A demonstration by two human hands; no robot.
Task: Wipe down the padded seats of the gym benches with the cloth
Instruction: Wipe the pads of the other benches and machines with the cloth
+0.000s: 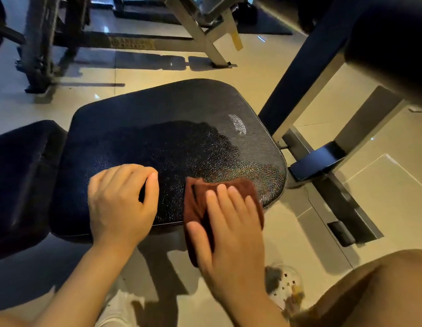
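Note:
A black padded bench seat (172,138) with a cracked, shiny surface fills the middle of the view. A brown cloth (198,201) lies over its near right edge and hangs down past the rim. My right hand (231,223) presses flat on the cloth with straight fingers. My left hand (122,204) rests on the seat's near left part, fingers loosely curled, holding nothing. A second black pad (19,180) adjoins the seat on the left.
A dark frame post (306,67) and metal base rails (342,197) stand right of the seat. Another machine's frame (139,43) crosses the tiled floor behind. My shoes (285,286) and knee (370,291) are below the seat.

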